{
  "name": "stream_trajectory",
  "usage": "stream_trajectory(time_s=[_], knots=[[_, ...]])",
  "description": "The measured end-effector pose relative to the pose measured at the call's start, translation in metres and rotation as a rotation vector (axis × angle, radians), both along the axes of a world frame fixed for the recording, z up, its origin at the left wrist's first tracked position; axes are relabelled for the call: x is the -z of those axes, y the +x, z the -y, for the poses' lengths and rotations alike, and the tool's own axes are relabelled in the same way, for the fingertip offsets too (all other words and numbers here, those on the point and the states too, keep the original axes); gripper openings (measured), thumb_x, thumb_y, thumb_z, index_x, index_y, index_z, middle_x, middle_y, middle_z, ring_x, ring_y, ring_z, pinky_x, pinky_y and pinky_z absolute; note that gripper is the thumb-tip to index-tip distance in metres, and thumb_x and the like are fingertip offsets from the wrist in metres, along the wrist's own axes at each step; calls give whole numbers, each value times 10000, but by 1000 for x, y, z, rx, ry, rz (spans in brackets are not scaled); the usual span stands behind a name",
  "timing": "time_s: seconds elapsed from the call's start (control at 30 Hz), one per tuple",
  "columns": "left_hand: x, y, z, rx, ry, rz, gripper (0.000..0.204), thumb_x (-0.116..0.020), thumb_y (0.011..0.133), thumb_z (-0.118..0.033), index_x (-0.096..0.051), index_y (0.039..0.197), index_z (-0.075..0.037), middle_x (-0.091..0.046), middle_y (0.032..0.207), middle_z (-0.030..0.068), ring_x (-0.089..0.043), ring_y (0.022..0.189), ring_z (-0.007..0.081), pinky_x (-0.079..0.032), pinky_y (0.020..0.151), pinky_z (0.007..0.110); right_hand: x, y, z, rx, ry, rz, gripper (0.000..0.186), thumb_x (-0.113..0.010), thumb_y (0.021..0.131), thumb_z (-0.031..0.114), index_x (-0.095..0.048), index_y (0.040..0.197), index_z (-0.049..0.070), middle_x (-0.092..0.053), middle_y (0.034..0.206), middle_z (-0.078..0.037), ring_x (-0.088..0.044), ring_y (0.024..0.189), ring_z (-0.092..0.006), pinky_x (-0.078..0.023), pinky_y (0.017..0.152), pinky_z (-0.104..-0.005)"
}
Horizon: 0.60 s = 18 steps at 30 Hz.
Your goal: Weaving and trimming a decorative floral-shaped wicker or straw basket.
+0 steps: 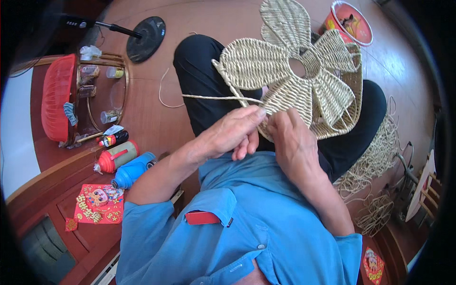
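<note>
A woven straw flower with several broad petals and a round hole at its centre lies over my knees. Beneath it shows a woven straw piece with a rounded rim. My left hand pinches the lower left petal's edge between thumb and forefinger, its other fingers loosely curled. Close beside it, my right hand is closed at the same petal's lower tip; what its fingertips grip is hidden. A loose straw cord runs leftward from that petal, just above my left hand.
Heaped straw cord lies on the floor at the right. A red bucket stands at the far right, a round black stand base at the far left. On the left are a red basket, a blue flask and a red-and-grey flask.
</note>
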<state>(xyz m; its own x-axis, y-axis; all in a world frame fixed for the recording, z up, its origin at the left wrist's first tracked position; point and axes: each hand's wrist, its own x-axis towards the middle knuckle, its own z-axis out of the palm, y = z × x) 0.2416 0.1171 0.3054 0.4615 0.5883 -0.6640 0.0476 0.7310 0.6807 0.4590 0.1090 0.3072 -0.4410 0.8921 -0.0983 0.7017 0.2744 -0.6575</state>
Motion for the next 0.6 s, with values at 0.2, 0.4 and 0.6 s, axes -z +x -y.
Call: stream_trajectory(time_s=[0.2, 0.4, 0.6], knots=[[3, 0, 4, 29, 88, -19, 469, -379, 1218, -492, -547, 1161, -57, -651, 693, 68, -613, 469, 93, -463, 390, 228, 1, -8, 7, -125, 214, 43, 200, -621, 923, 23, -573, 1116, 40, -557, 990, -137, -656, 939, -320, -557, 831, -432], [-5, 0, 1, 26, 68, -38, 510, -364, 1213, -516, -544, 1116, -49, -659, 694, 83, -627, 469, 114, -479, 392, 241, 8, -6, 8, -37, 98, -65, 194, -632, 1021, 60, -605, 1212, 75, -624, 1033, -165, -704, 910, -378, -570, 761, -491], [-13, 10, 10, 152, 833, -620, 273, -490, 1172, -244, -624, 1140, -8, -692, 737, 163, -725, 613, 309, -565, 586, 438, 19, -15, 8, 131, 142, -197, 235, -720, 1044, 168, -636, 1261, 134, -694, 979, -143, -751, 810, -360, -600, 667, -491]])
